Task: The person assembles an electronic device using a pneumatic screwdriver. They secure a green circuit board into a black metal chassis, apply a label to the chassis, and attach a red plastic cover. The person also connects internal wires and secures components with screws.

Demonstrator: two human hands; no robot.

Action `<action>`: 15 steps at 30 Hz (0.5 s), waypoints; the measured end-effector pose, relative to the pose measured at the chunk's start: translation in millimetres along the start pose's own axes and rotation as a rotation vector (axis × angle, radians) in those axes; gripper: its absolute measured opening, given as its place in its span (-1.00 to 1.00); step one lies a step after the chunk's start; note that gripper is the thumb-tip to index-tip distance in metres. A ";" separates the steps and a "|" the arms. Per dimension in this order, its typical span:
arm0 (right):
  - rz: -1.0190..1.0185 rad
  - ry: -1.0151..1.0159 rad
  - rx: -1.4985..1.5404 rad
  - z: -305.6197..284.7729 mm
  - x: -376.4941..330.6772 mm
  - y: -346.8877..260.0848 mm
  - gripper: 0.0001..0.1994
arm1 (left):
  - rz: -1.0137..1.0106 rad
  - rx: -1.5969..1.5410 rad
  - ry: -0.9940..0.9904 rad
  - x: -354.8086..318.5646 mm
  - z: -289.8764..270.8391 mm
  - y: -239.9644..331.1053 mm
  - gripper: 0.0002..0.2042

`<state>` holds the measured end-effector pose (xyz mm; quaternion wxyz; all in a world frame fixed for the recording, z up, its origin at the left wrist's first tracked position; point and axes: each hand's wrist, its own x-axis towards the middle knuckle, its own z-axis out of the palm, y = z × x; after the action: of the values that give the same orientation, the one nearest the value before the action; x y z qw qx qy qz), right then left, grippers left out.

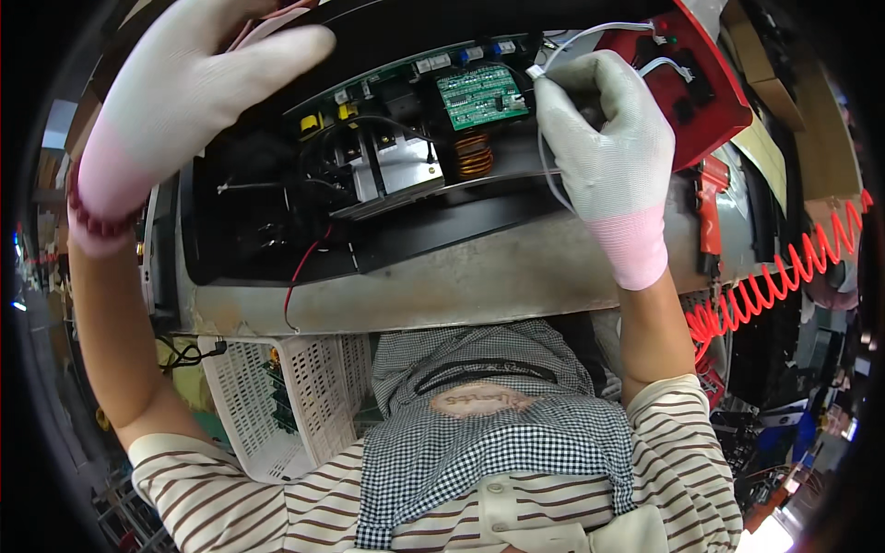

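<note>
Closest to the lens sat a checked apron over a striped shirt, with a white perforated basket just beside it at the bench edge. Beyond, on the worn grey bench, lay an opened black appliance housing showing a green circuit board, a copper coil and a metal heat sink. The right hand, gloved in white, was pinching a thin white wire just behind its small connector, which hung right beside the board's right edge (whether it touched the board could not be told). The left hand rested loosely open, fingers extended, on the housing's upper left rim, apparently steadying it. Judging by this, the wiring step was in hand: the connector looked not yet seated, and the next move would call for lining it up squarely with its socket and pressing gently, so the thin lead was not strained.
</note>
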<state>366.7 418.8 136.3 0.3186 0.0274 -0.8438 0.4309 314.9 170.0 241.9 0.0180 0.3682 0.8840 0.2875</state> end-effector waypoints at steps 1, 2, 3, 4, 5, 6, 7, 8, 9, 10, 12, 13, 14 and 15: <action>-0.022 -0.006 -0.055 0.3 1.0 -4.0 -0.90 | -0.030 -0.001 -0.044 6.4 -0.5 -5.8 -0.61; -0.024 -0.020 -0.067 0.6 2.6 -4.8 -0.91 | -0.052 -0.006 -0.078 10.8 0.0 -10.7 -0.61; -0.022 -0.035 -0.082 1.8 4.2 -4.1 -0.92 | -0.063 -0.015 -0.105 15.0 0.8 -16.4 -0.61; -0.021 -0.050 -0.095 3.1 6.1 -3.9 -0.93 | -0.071 -0.017 -0.118 16.8 2.0 -20.3 -0.60; 0.031 -0.063 -0.074 4.8 8.2 -6.8 -0.93 | -0.081 -0.027 -0.133 18.6 3.1 -23.4 -0.60; 0.087 -0.072 -0.058 6.9 9.6 -11.0 -0.92 | -0.081 -0.033 -0.140 19.7 4.3 -25.8 -0.60; 0.141 -0.081 -0.042 8.4 10.5 -13.1 -0.92 | -0.084 -0.038 -0.148 21.7 5.5 -28.4 -0.60; 0.162 -0.087 -0.021 9.4 11.0 -12.6 -0.91 | -0.084 -0.041 -0.151 22.7 5.9 -30.4 -0.60; 0.183 -0.091 0.003 9.4 11.0 -12.0 -0.91 | -0.089 -0.041 -0.156 24.2 6.1 -30.1 -0.60; 0.204 -0.096 0.028 9.6 11.1 -11.1 -0.90 | -0.089 -0.040 -0.159 26.5 7.5 -30.7 -0.59; 0.228 -0.112 0.056 10.5 12.3 -8.9 -0.89 | -0.094 -0.040 -0.166 27.4 6.6 -31.2 -0.59; 0.238 -0.120 0.071 11.3 13.0 -8.0 -0.89 | -0.095 -0.040 -0.167 26.7 6.4 -31.2 -0.59; 0.230 -0.117 0.058 12.2 13.5 -7.4 -0.89 | -0.097 -0.042 -0.164 26.0 6.2 -30.8 -0.59; 0.221 -0.111 0.045 13.2 14.0 -7.1 -0.89 | -0.095 -0.038 -0.163 26.0 5.9 -31.5 -0.59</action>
<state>351.0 407.7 143.6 0.2212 -0.0349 -0.8483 0.4799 277.2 172.3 225.3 0.1106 0.3476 0.8905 0.2719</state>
